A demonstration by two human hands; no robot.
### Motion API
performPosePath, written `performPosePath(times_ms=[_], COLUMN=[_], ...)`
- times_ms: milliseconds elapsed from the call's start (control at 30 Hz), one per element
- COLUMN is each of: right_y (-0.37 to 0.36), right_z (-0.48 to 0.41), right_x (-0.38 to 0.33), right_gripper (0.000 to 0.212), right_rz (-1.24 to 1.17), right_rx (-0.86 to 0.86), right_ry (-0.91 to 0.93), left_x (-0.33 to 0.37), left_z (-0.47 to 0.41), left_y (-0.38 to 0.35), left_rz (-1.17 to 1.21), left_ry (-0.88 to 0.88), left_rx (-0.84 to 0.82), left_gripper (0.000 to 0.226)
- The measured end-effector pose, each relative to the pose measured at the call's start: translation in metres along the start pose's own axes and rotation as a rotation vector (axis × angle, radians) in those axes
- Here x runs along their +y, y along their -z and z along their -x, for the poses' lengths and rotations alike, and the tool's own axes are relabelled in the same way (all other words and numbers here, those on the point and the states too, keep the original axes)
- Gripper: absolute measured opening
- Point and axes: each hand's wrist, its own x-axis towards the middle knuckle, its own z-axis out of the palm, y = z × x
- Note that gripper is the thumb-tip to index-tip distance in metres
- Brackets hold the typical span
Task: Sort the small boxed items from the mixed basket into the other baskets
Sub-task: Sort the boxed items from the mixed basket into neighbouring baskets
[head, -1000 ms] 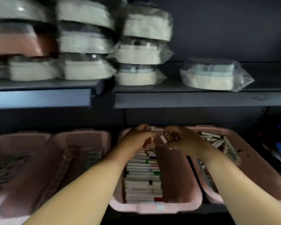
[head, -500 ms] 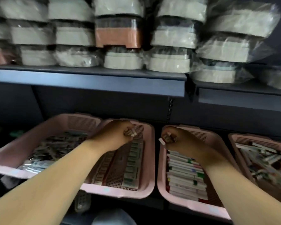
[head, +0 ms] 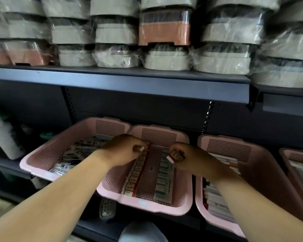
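Both hands hover over a pink perforated basket (head: 164, 135) that holds two neat rows of small boxes, one red-edged (head: 136, 173) and one green-edged (head: 163, 179). My left hand (head: 124, 149) is shut on a small box (head: 141, 148) above the far end of the red row. My right hand (head: 191, 158) grips several small boxes (head: 173, 156) above the green row. A basket (head: 262, 151) to the right holds stacked white boxes. Another pink basket (head: 63, 142) to the left holds mixed dark items.
A dark shelf edge (head: 147, 84) runs above the baskets, loaded with plastic-wrapped grey and pink containers (head: 164, 32). A further pink basket (head: 294, 163) sits at the far right. A white bottle (head: 3, 137) stands at the left. A knee (head: 142, 231) shows below.
The view has swung left from the right-hand baskets. Both hands have moved left with their boxes, from the white-box basket to over the basket with the two rows.
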Motion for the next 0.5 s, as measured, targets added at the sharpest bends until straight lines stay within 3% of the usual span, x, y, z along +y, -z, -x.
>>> performPosePath(times_ms=[100, 233, 367, 500], right_y=[-0.004, -0.006, -0.008, -0.008], right_z=[-0.003, -0.005, -0.008, -0.009], right_x=[0.003, 0.007, 0.01, 0.013], right_gripper=[0.04, 0.039, 0.041, 0.039], right_rz=[-0.001, -0.018, -0.008, -0.015], right_rx=[-0.003, -0.012, -0.004, 0.002], right_ry=[-0.012, -0.02, -0.017, -0.006], left_x=[-0.001, 0.001, 0.0, 0.003], left_z=[-0.007, -0.014, -0.02, -0.019], left_y=[-0.007, -0.01, -0.017, -0.019], left_rz=[0.066, 0.054, -0.02, 0.001], left_ry=[0.037, 0.055, 0.094, 0.173], left_rx=[0.066, 0.072, 0.037, -0.006], left_gripper=[0.014, 0.025, 0.017, 0.025])
